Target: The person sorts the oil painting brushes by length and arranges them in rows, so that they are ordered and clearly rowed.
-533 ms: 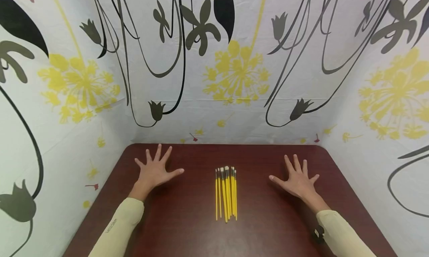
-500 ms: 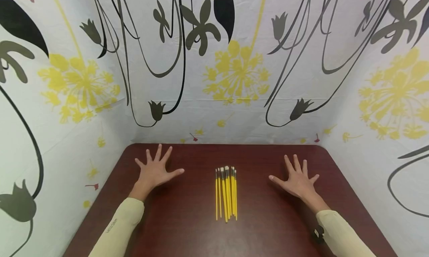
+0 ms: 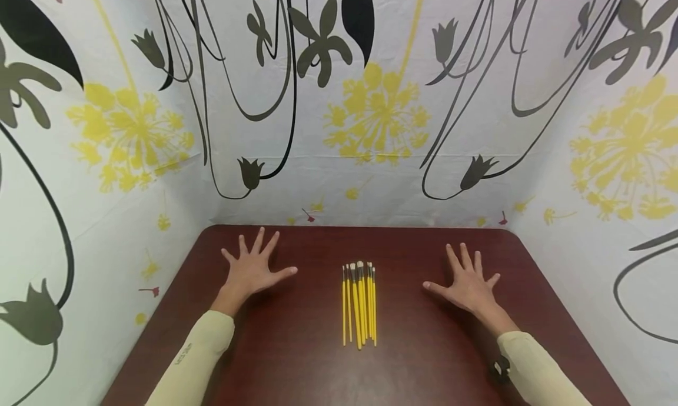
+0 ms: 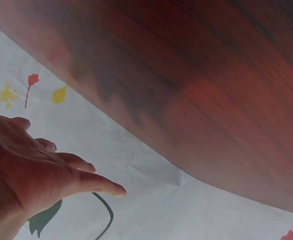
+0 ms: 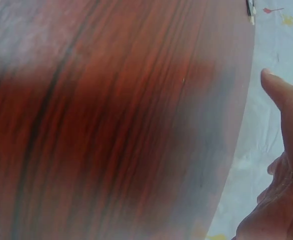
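Observation:
Several paintbrushes (image 3: 359, 306) with yellow handles and pale bristles lie side by side in the middle of the dark red-brown table, bristle ends pointing to the far edge. To their left, my left hand (image 3: 251, 273) is spread with fingers straight and thumb toward the brushes, holding nothing. My right hand (image 3: 468, 288) is spread on the other side, its thumb also turned inward and nothing in it. The left wrist view has the left hand (image 4: 41, 165) at the lower left, fingers extended. In the right wrist view the right hand (image 5: 286, 140) shows at the right edge.
The wood-grain table (image 3: 296, 370) has rounded far corners. Patterned white cloth (image 3: 339, 188) hangs behind it and along both sides. A small black object (image 3: 501, 368) sits at the right sleeve's cuff. Pale sleeves cover both forearms.
My left hand has shifted slightly right and my right hand slightly left, both a little nearer the brushes. The head view has moved a touch. The brushes lie as before.

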The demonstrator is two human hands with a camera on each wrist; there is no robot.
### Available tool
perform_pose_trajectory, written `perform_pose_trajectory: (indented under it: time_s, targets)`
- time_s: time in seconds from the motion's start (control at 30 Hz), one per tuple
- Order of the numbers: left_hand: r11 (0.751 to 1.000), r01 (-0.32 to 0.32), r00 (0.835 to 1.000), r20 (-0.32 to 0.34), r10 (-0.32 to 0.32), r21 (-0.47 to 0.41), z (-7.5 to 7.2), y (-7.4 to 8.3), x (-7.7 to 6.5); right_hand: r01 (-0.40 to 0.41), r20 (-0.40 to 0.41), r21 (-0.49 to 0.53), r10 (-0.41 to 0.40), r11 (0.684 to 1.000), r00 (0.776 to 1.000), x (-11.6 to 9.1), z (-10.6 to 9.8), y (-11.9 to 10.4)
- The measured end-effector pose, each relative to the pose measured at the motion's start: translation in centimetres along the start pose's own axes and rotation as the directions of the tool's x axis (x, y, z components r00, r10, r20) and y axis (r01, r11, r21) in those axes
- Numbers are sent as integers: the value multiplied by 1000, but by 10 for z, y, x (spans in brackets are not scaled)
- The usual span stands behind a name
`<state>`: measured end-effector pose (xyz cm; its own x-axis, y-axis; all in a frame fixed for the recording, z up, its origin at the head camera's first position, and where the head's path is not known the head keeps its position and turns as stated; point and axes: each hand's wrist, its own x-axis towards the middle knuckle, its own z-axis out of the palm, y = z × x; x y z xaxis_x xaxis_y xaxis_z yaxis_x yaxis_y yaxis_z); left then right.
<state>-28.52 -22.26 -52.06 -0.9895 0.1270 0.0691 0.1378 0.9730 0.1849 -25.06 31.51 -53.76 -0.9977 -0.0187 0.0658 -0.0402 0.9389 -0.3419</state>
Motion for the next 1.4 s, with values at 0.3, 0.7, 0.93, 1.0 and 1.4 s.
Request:
perform_pose_trajectory:
  time_s: [0.3,0.7,0.93,1.0,1.4]
  targets:
    - [1000,-13,1000,17,13,8,6,16,-2,24,23,2,-24,1000,999,-2,7,-12]
    - [998,-70,997,33,70,-4,7,43,-6,93,13,2,-93,996,996,-7,16,-38]
    - [995,-102,993,51,103,-13,9,56,-11,137,16,0,-137,991,990,-11,23,-49]
    - [993,-112,992,54,113,-24,11,59,-12,159,18,5,-160,987,987,-11,25,-53]
    - [983,-176,981,70,180,-61,14,84,-10,246,38,45,-247,968,968,-20,33,-76]
